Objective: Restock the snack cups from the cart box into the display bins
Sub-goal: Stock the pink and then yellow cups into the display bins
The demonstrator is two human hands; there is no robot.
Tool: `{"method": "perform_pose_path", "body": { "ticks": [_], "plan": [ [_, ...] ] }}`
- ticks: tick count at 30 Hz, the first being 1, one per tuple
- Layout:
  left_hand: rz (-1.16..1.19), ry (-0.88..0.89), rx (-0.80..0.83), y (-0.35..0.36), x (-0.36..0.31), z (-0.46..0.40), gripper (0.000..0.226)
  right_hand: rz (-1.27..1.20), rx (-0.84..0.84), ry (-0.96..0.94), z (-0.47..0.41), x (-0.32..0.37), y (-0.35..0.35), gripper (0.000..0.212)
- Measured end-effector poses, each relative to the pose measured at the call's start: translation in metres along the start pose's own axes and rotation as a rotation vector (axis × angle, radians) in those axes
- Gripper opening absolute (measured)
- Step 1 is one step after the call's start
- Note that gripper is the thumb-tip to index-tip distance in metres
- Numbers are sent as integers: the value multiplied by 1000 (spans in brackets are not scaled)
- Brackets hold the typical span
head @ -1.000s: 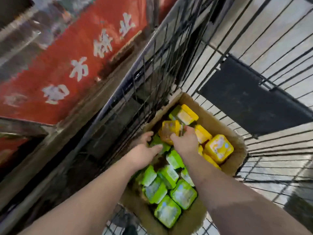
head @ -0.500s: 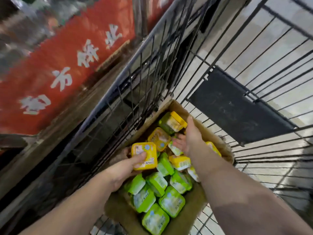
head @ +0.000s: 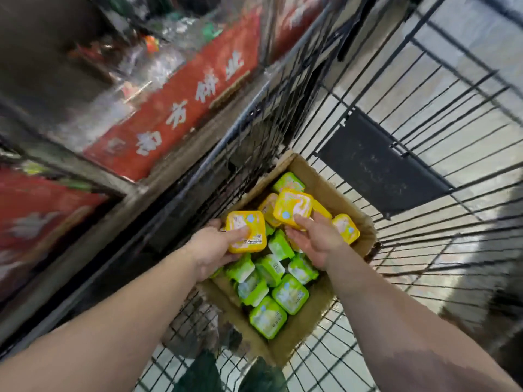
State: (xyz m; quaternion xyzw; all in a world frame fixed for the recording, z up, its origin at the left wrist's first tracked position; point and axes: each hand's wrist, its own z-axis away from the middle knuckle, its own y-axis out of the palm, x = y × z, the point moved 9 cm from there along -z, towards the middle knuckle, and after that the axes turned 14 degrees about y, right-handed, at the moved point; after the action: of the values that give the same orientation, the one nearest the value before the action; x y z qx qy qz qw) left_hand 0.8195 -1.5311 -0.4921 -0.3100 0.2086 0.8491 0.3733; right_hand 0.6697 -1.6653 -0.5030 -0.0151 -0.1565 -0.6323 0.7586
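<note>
With each hand pinching one yellow snack cup, left hand [head: 210,250] on the near cup [head: 246,231] and right hand [head: 317,241] on the far cup [head: 293,208], lift both clear of the cardboard box [head: 300,326] before swinging left.

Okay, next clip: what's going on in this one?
A person is pulling snack cups out of a cardboard box that sits in a wire cart. The left hand grips one yellow cup, and the right hand holds another yellow cup, both just above the box. More yellow cups and a cluster of green cups are in the box. Nothing is in the display bins yet.
</note>
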Motion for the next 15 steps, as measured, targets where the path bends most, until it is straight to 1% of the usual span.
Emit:
{"method": "perform_pose_path", "body": {
  "ticks": [1,3,5,6,8,11,15],
  "plan": [
    [-1,13,21,2,-9,8,24,15,3,-13,15,-3,1,36],
    [-1,50,68,5,-30,28,13,4,24,-36,52,-11,6,22],
    [-1,102,121,7,-50,49,6,-6,66,-58,89,-20,12,19],
    [-5,124,147,7,-59,61,7,-5,97,-70,107,-25,16,20],
    [-20,163,192,5,-75,87,15,1,135,-106,140,-34,22,29],
    [-25,207,226,-8,-91,127,29,32,142,-151,185,-48,34,39],
    [33,293,197,-47,-100,186,31,191,227,-192,240,-76,71,45]
  ]
}}
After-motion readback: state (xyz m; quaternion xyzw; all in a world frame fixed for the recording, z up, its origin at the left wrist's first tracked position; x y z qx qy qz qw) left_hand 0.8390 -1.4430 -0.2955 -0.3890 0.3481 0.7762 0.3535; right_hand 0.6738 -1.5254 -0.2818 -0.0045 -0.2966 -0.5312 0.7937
